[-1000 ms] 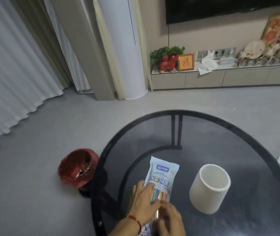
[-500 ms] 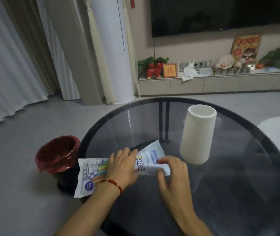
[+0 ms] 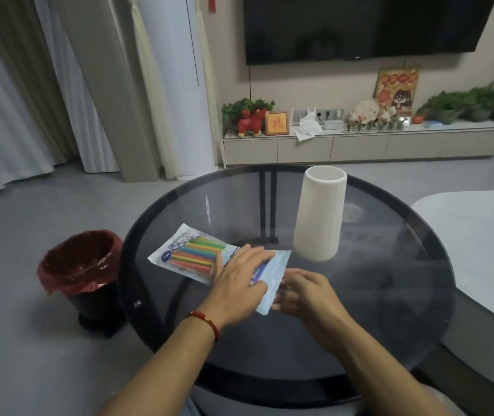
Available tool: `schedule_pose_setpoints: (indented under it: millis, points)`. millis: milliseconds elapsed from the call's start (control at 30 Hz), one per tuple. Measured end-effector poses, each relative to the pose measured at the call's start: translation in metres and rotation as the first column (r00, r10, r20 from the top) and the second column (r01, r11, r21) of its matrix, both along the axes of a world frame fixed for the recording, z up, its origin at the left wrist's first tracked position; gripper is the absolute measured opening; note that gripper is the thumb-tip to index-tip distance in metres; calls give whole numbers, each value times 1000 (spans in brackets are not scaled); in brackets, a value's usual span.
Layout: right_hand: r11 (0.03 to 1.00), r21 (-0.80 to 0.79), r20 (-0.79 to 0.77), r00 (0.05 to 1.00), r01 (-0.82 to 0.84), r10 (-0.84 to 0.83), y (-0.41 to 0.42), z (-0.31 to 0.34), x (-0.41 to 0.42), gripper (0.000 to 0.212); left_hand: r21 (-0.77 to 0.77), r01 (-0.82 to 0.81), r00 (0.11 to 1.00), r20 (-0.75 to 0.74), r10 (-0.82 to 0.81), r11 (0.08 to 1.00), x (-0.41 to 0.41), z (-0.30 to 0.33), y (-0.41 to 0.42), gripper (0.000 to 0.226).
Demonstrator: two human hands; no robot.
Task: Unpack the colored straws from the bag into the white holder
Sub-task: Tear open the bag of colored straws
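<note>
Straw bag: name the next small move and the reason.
Probably tear open the near end of the bag. It lies flat and looks sealed, straws inside, left hand pressing it down, right hand at its edge; the white holder stands upright beyond it.

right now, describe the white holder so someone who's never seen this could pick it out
On the round dark glass table, look toward the far side, beyond the straw bag. The white holder stands upright there: a tall ribbed cylinder, open-topped, the only white standing object on the table.
</note>
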State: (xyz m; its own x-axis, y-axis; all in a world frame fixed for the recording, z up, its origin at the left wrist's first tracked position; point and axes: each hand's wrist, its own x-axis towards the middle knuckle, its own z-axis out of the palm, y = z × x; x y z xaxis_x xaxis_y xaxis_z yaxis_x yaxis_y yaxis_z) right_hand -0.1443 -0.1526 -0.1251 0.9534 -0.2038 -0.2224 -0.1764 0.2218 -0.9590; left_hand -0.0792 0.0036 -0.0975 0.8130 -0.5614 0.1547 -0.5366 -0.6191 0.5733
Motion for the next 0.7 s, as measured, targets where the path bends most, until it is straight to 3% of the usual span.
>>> schedule_pose_setpoints:
  millis: [100,200,400,700]
  points:
    - [993,111,40,999,28,-32,6,-3,2,22,-102,-88,995,27,91,991,-4,-6,-7,37]
    - [959,277,47,996,56,-72,8,-5,3,20,-118,-99,988,110,113,988,-4,-8,-9,42]
    - [802,595,57,994,45,-98,17,-10,5,20,-300,-123,972,155,175,946,-7,-3,-14,35]
    - [725,686,107,994,-57,-23,16,-11,3,31,-370,-123,965,171,198,921,-11,-2,-15,34]
